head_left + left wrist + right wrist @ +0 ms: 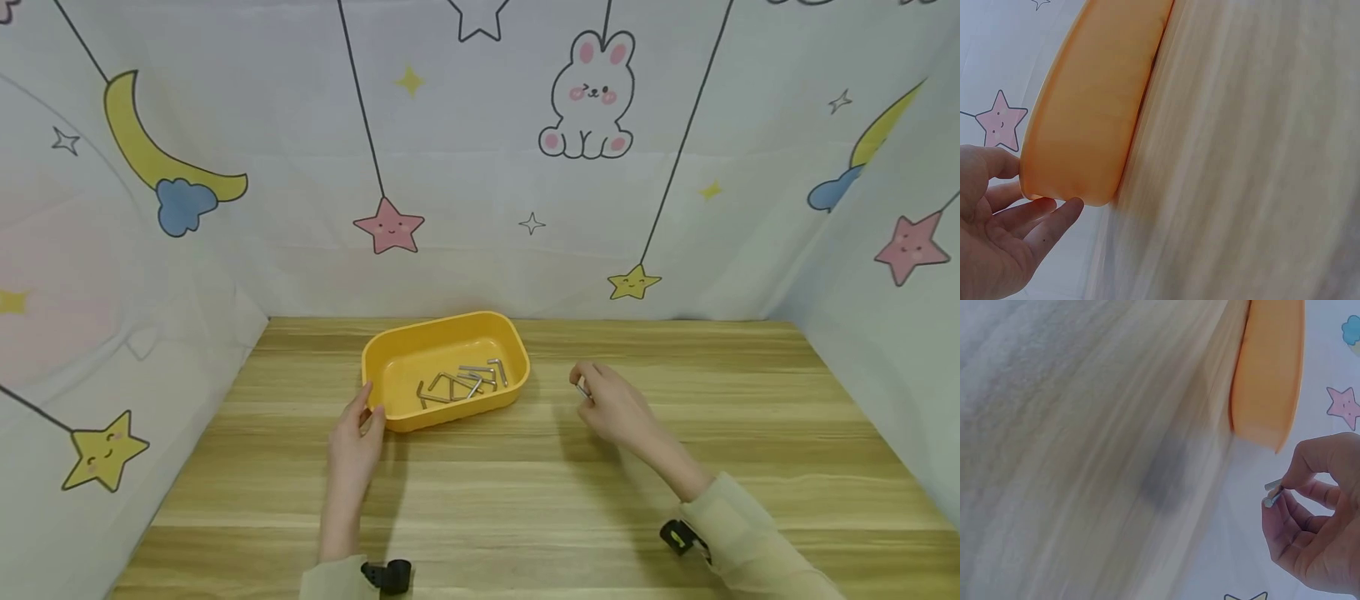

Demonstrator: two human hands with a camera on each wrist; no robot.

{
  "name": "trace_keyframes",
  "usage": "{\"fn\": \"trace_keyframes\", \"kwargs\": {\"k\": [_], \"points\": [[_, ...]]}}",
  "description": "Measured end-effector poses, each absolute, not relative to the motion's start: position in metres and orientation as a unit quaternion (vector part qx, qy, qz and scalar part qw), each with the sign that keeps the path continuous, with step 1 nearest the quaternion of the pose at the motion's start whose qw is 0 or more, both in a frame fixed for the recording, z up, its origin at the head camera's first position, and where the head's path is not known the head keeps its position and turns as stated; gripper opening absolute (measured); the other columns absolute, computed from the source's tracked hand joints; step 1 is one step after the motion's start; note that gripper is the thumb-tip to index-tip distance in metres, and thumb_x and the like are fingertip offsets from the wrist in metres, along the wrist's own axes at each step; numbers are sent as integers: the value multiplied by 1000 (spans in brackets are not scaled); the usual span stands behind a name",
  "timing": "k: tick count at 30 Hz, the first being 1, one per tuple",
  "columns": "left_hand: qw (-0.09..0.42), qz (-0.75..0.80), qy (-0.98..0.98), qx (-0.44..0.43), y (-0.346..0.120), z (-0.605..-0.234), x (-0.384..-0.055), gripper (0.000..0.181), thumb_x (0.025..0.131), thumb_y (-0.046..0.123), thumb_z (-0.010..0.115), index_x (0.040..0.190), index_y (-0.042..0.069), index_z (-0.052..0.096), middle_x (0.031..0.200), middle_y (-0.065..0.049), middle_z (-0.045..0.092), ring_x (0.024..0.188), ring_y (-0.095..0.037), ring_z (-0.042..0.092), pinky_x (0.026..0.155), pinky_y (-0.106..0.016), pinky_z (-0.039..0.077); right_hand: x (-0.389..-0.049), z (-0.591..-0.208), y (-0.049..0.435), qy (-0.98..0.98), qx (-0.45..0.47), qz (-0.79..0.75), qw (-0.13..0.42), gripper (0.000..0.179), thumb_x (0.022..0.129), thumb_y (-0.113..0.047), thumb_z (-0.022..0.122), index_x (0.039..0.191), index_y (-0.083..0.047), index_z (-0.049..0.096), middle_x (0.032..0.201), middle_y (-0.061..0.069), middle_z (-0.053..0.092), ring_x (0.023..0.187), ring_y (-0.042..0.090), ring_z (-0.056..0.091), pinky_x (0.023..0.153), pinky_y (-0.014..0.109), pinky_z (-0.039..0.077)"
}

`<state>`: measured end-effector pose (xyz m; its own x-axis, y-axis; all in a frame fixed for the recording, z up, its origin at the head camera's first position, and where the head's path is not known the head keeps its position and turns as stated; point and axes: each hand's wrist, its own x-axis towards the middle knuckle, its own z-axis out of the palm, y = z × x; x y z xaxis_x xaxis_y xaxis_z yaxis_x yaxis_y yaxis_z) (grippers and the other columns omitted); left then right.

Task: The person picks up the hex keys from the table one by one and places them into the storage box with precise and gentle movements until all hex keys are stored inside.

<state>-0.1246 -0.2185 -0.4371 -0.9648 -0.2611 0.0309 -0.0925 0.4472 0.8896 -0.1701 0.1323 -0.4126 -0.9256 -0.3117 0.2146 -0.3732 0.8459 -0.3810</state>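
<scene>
A yellow plastic tray (450, 327) with rounded corners stands on the table, several L-shaped hex keys (474, 385) lying loosely toward its front and right side. At its front left corner my left hand (356, 446) grips the tray, thumb and fingers on the end wall and rim, as the left wrist view (1075, 125) of the tray also shows. Over the table to the right of the tray, my right hand (617, 407) pinches a small metal hex key (1274, 496) between thumb and fingertips. Most of that hex key is hidden by the fingers.
The wood-grain table (487, 508) runs back to a white cloth backdrop (480, 275) printed with stars, moons and a rabbit. Cloth also hangs at the left and right sides. A dark wrist camera (390, 576) is strapped near each sleeve.
</scene>
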Motion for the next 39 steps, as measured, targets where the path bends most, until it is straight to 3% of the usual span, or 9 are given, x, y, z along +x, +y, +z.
{"fn": "trace_keyframes", "kwargs": {"k": [22,31,39], "points": [[81,-523,-842,104,-218,-436,-125,49,100,18,48,148,9,38,153,-20,35,131,-42,46,107,-46,45,-186,-390,100,-950,188,230,91,32,74,1,60,105,-9,60,88,4,57,74,17,51,55,23,41],[86,-516,-846,102,-219,-438,-124,49,100,16,48,147,7,38,152,-21,36,130,-43,47,106,-48,46,-195,-389,82,-939,235,226,108,34,75,3,60,107,-10,60,90,3,58,76,16,52,60,24,44],[86,-513,-849,99,-218,-437,-124,49,100,16,47,147,7,38,151,-22,37,130,-44,46,107,-49,45,-201,-385,65,-935,262,221,88,36,76,4,58,108,-13,57,92,3,57,80,16,51,60,23,43]]}}
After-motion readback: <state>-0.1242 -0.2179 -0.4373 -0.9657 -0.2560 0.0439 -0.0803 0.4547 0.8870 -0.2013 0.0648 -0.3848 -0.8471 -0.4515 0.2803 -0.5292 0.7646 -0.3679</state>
